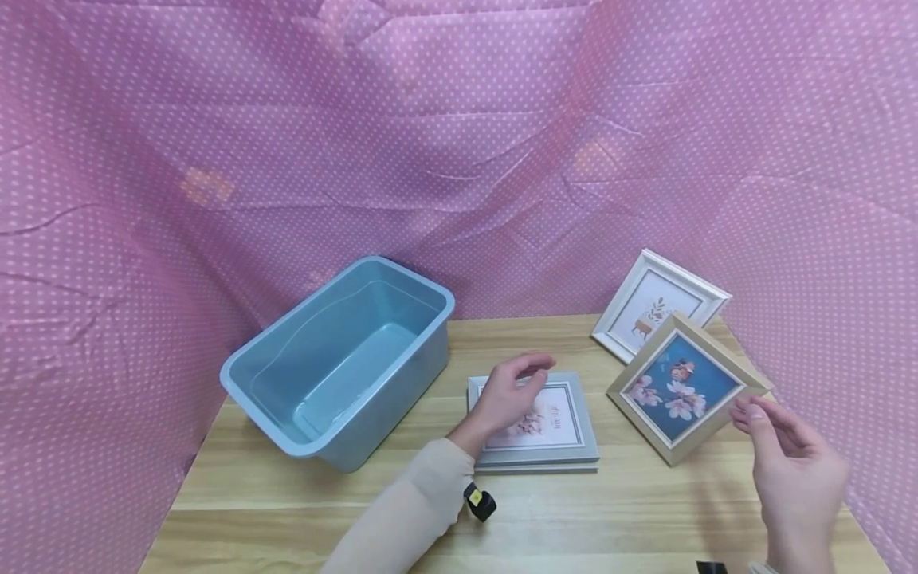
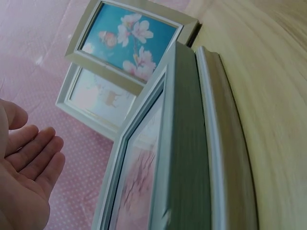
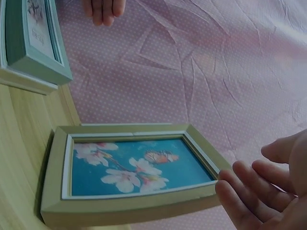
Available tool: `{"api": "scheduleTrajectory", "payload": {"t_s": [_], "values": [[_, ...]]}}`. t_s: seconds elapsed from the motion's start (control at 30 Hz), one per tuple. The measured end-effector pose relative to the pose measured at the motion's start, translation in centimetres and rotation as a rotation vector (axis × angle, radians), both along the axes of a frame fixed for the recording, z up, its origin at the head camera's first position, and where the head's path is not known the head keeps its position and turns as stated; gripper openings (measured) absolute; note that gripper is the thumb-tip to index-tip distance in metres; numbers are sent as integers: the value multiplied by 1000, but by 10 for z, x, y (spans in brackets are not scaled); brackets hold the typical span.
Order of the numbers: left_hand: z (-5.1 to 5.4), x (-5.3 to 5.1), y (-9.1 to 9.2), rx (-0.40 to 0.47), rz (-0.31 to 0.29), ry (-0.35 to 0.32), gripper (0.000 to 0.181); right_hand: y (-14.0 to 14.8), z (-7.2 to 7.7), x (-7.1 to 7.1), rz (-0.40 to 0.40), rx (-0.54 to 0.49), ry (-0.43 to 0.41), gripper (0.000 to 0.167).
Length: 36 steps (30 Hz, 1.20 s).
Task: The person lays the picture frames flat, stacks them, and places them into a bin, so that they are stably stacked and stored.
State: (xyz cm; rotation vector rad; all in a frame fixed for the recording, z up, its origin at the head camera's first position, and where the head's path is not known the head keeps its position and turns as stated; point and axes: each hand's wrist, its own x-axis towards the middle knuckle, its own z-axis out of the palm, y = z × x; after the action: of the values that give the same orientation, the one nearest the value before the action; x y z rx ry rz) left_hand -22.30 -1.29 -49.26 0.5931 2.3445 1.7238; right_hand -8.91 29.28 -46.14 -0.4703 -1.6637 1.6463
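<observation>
My left hand (image 1: 509, 395) hovers with relaxed fingers over a stack of two picture frames; in the left wrist view its palm (image 2: 24, 177) holds nothing. The upper grey-green frame (image 1: 588, 430) lies face up with a pink floral print; below it, the lower frame (image 2: 230, 153) shows only its edge. To the right, a tan picture frame (image 1: 645, 422) with blossoms on blue stands tilted, overlapping a white picture frame (image 1: 620, 319) behind it. At the tan frame's right corner is my right hand (image 1: 799, 462), fingers loosely bent, thumb apart; whether the fingertips touch it, I cannot tell.
A blue-grey plastic bin (image 1: 423, 359) stands on the left of the wooden table (image 1: 559, 518), with nothing visible inside. Pink polka-dot cloth (image 1: 502, 199) hangs behind and along both sides. A black strap piece (image 1: 479, 502) sits at my left wrist.
</observation>
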Motion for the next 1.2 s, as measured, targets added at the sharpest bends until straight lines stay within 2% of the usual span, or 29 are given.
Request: {"api": "scheduleTrajectory", "payload": {"t_s": [0.13,0.33,0.47,0.6,0.7,0.8,0.83,1.0,1.2], "values": [[-1,0,7,9,-19,28,38,6,-1,2,-14,-2,-7,23],[0,-1,13,-8,-35,43,37,16,-3,2,-91,137,-115,25],[0,-3,17,-35,-42,33,38,21,-5,2,-104,134,-166,24],[-1,-5,20,-34,-49,24,38,25,-5,2,-104,118,-261,29],[0,-6,22,-39,-50,26,38,27,-4,0,-81,83,-372,39],[1,-7,25,-40,-48,33,38,30,-4,-2,-42,78,-445,46],[1,-7,25,-41,-49,34,37,31,-4,-3,-29,60,-448,47],[3,-8,28,-53,-61,36,37,31,-7,-11,-17,99,-433,49],[5,-8,31,-74,-55,11,36,30,-9,-17,-38,138,-429,48]]}}
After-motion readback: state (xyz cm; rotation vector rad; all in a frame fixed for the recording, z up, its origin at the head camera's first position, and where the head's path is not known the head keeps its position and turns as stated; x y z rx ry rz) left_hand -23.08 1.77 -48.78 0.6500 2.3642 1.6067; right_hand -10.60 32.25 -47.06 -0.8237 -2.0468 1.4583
